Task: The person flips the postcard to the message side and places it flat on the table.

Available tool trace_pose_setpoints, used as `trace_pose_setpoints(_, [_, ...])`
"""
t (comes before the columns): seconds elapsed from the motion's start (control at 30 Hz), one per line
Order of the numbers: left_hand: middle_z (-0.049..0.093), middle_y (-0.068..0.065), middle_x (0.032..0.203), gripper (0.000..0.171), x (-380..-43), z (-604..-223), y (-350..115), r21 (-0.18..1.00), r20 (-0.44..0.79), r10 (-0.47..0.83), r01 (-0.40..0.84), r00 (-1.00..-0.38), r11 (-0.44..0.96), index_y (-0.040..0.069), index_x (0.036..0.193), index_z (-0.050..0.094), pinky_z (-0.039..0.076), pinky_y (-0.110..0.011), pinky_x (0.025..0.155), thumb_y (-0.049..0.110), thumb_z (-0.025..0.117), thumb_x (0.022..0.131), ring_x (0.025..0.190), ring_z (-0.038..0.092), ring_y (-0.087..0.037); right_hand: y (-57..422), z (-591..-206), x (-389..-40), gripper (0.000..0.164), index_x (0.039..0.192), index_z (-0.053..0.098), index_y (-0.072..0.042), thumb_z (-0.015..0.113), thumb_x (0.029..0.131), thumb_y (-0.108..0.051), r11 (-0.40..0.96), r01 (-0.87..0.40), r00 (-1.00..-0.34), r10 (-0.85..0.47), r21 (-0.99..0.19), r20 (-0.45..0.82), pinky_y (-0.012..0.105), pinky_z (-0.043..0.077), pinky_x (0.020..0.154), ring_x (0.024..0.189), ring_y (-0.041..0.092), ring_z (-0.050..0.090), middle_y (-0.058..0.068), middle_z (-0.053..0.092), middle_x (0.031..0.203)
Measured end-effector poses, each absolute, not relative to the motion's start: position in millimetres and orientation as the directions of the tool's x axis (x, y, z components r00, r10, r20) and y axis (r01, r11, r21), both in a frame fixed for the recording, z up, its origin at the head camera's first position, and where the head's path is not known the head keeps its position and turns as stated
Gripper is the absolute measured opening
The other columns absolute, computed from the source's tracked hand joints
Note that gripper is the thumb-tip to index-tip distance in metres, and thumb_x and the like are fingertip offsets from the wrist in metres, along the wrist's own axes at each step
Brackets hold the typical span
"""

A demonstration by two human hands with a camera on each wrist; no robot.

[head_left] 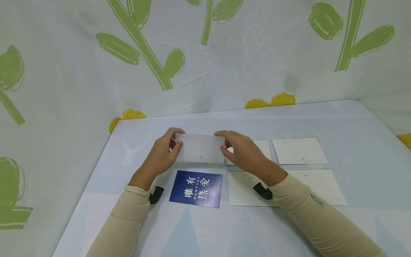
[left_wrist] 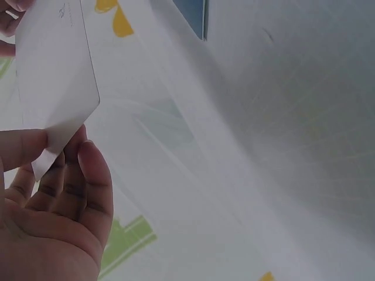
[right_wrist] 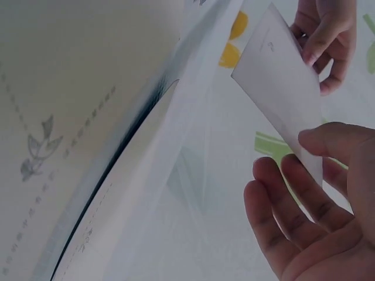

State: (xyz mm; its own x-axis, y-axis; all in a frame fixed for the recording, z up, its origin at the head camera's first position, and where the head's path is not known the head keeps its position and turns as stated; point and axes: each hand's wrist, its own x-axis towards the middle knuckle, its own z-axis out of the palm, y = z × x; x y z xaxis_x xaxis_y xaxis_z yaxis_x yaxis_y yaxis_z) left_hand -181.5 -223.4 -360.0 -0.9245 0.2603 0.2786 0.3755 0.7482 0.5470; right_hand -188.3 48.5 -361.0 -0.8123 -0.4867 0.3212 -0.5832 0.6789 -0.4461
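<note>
Between both hands a white card (head_left: 200,148) with a small grey print is held up, tilted, above the table. My left hand (head_left: 162,151) pinches its left end between thumb and fingers; the left wrist view shows the thumb on the card's printed face (left_wrist: 55,76). At the opposite end my right hand (head_left: 242,151) pinches the card's edge, its other fingers spread loosely in the right wrist view. Just below the held card lies a blue card (head_left: 196,189) with white characters, turned sideways. The far side of the held card is hidden.
Several white cards lie to the right: one at the back right (head_left: 300,151), one partly behind the right hand (head_left: 263,148), one in front (head_left: 242,189), and another partly under the right forearm (head_left: 324,185). A patterned curtain (head_left: 224,71) hangs behind the pale table (head_left: 179,232).
</note>
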Motion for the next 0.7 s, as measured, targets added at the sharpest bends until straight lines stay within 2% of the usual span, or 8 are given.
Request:
trace_pose_setpoints(0.2, [0.062,-0.011,0.096,0.032,-181.4,-359.1,-223.0,0.587,0.25,0.25,0.352,-0.935,0.729,0.011,0.132,0.051,0.054,-0.034,0.074,0.01,0.058,0.1,0.082,0.061,-0.022,48.0,-362.6,-189.4,0.059,0.142,0.053,-0.015,0.077,0.089,-0.021,0.711,-0.587,-0.809,-0.5,-0.387,0.309,0.028,0.058,0.07,0.093,0.021,0.068,0.008,0.061,0.118])
trace_pose_setpoints(0.4, [0.062,-0.012,0.101,0.033,-181.5,-357.4,-223.7,0.654,0.189,0.226,0.294,-0.956,0.697,0.014,0.134,0.05,0.052,-0.035,0.075,0.012,0.056,0.101,0.085,0.06,-0.024,47.5,-362.1,-188.9,0.08,0.152,0.042,-0.02,0.081,0.084,-0.037,0.741,-0.6,-0.799,-0.536,-0.3,0.272,0.033,0.06,0.08,0.106,0.025,0.062,0.01,0.049,0.143])
trace_pose_setpoints(0.57, [0.062,-0.011,0.102,0.033,-181.4,-356.2,-224.2,0.682,0.153,0.212,0.259,-0.965,0.684,0.016,0.134,0.05,0.049,-0.035,0.073,0.013,0.056,0.102,0.085,0.058,-0.025,48.4,-363.8,-188.8,0.096,0.157,0.033,-0.022,0.085,0.078,-0.041,0.737,-0.629,-0.775,-0.574,-0.245,0.264,0.038,0.058,0.089,0.115,0.027,0.06,0.011,0.045,0.149])
trace_pose_setpoints(0.7, [0.062,-0.012,0.104,0.034,-181.9,-356.7,-224.7,0.698,0.14,0.207,0.245,-0.968,0.673,0.016,0.135,0.05,0.049,-0.035,0.072,0.013,0.055,0.102,0.085,0.058,-0.025,48.6,-365.1,-188.8,0.102,0.158,0.028,-0.024,0.087,0.076,-0.042,0.739,-0.632,-0.774,-0.585,-0.234,0.242,0.041,0.057,0.093,0.119,0.028,0.059,0.011,0.043,0.151])
